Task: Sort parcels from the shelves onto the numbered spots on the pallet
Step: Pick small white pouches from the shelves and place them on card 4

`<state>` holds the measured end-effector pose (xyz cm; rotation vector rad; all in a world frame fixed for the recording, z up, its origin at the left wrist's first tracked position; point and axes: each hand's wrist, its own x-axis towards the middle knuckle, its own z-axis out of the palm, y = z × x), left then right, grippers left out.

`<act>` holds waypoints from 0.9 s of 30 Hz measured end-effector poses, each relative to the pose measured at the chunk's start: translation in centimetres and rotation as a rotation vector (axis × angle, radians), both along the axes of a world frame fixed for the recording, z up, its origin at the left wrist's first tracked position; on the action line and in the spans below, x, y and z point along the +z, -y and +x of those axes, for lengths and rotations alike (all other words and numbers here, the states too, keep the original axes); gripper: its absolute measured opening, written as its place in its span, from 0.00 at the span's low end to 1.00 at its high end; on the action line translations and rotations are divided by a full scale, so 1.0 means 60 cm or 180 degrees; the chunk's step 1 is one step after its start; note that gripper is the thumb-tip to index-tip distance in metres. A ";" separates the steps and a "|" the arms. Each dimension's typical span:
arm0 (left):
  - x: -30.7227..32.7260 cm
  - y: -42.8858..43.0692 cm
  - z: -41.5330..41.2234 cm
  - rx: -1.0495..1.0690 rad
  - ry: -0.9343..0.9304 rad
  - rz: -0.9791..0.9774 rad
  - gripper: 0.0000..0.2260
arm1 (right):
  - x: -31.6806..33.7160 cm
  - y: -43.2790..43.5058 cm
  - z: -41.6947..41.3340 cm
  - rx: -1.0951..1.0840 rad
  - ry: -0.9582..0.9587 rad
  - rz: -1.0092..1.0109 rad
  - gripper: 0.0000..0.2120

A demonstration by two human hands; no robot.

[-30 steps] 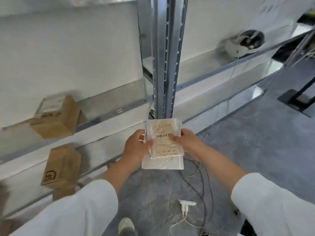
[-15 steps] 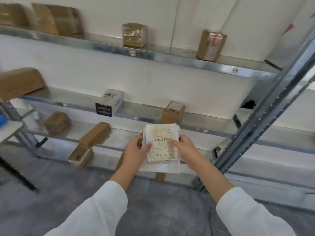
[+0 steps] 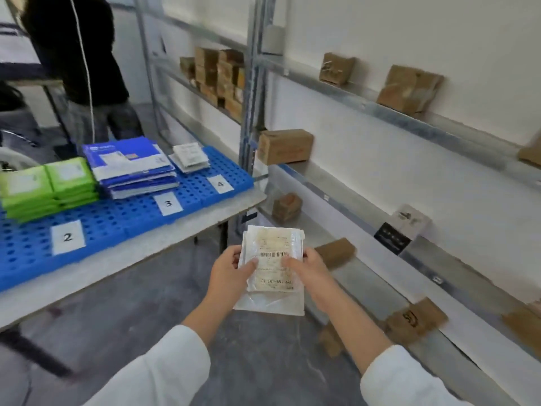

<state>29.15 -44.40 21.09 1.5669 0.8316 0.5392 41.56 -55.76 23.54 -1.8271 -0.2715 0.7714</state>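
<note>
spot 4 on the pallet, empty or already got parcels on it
Not empty: a small stack of white parcels lies on the blue pallet behind label 4.

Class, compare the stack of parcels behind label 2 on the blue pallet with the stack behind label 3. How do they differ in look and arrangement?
The stack behind label 2 is bright green; the stack behind label 3 is dark blue and white. The green parcels sit in two piles side by side, while the blue ones form a single pile of wider envelopes, fanned unevenly. Both rest flat on the blue pallet, and the top parcels carry pale labels.
</note>
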 end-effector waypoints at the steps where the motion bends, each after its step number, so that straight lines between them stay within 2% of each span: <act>1: -0.002 -0.039 -0.018 0.0096 0.0007 0.0006 0.09 | -0.003 -0.046 -0.011 0.0097 -0.0034 0.0029 0.15; 7: -0.012 -0.234 -0.089 0.0688 -0.0048 0.0082 0.10 | -0.010 -0.281 -0.062 0.0587 -0.0169 0.0112 0.16; 12: -0.013 -0.327 -0.089 0.0858 -0.0152 0.0115 0.09 | -0.007 -0.391 -0.045 0.0920 -0.0120 0.0128 0.17; 19: -0.017 -0.423 0.007 0.1034 -0.0187 0.0109 0.09 | -0.014 -0.511 0.058 0.1174 -0.0097 0.0162 0.15; 27: 0.019 -0.550 0.190 0.1275 -0.0273 0.0230 0.09 | 0.001 -0.660 0.252 0.1419 0.0138 0.0192 0.16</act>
